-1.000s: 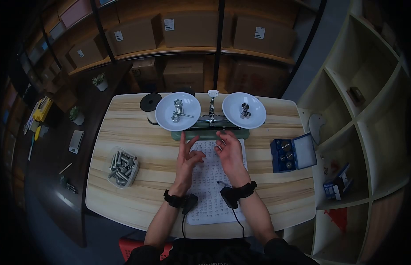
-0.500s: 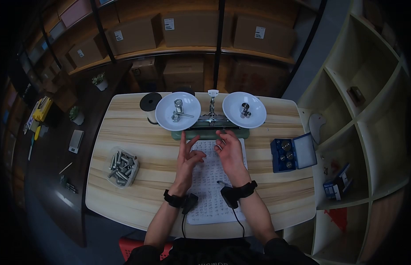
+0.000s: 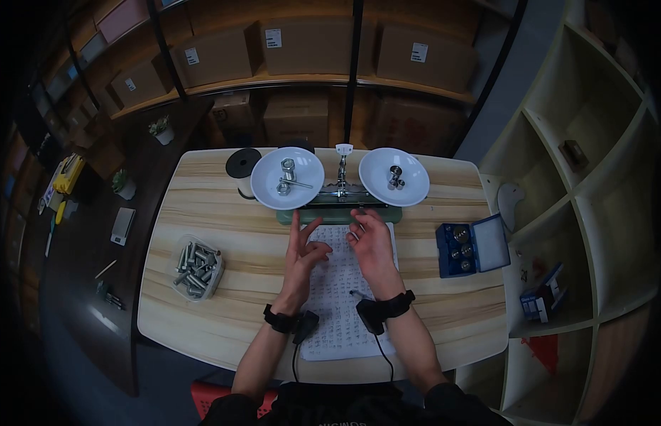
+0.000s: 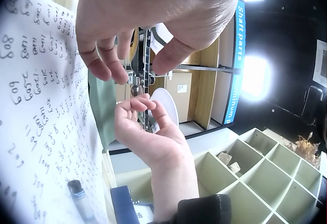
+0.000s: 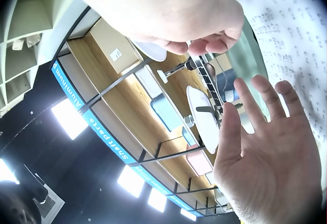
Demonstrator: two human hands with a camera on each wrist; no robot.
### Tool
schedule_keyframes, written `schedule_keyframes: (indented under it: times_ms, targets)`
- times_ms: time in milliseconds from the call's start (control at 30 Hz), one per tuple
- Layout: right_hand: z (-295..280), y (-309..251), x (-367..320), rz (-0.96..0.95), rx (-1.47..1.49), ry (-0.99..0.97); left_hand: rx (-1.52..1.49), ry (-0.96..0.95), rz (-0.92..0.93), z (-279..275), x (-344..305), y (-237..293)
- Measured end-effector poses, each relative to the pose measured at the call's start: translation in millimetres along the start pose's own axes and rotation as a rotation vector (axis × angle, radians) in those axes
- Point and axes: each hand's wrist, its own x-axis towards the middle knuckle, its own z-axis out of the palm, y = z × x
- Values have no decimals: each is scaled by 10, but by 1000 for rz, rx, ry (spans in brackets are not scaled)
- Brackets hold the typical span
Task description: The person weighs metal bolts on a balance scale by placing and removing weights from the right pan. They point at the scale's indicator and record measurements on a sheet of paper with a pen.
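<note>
A two-pan balance with a green base (image 3: pixel 323 214) stands at the back of the table. Its left pan (image 3: pixel 265 170) bears bolts (image 3: pixel 288 169) and a nut (image 3: pixel 283 189); its right pan (image 3: pixel 414 174) bears several small metal weights (image 3: pixel 394 176). My left hand (image 3: pixel 298 270) hovers before the base, index finger pointing forward, the other fingers loosely bent and nothing in them. Opposite it, my right hand (image 3: pixel 377 252) has relaxed, half-bent fingers, the tips overlapping the front of the balance. In the left wrist view, the right hand (image 4: pixel 158 137) shows an empty gap between thumb and fingers.
Under the hands lies a handwritten sheet (image 3: pixel 337 305) with a pen (image 4: pixel 79 196) on it. A clear tub (image 3: pixel 217 273) of bolts sits left; an open blue weight box (image 3: pixel 444 266) sits right. A black-topped spool (image 3: pixel 242 165) stands beside the left pan.
</note>
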Motion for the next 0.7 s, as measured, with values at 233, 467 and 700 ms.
schedule_keyframes:
  times_ms: [233,467,700]
  targets:
    - [-86,7,53,-5,3,-49,-8,4,8,6,-3,-5]
    - [-18,-11,11,-8,6,-11,-10,4,12,1,-5,-8]
    - [-19,-16,15,-10,9,-13,-4,-4,15,4,-11,3]
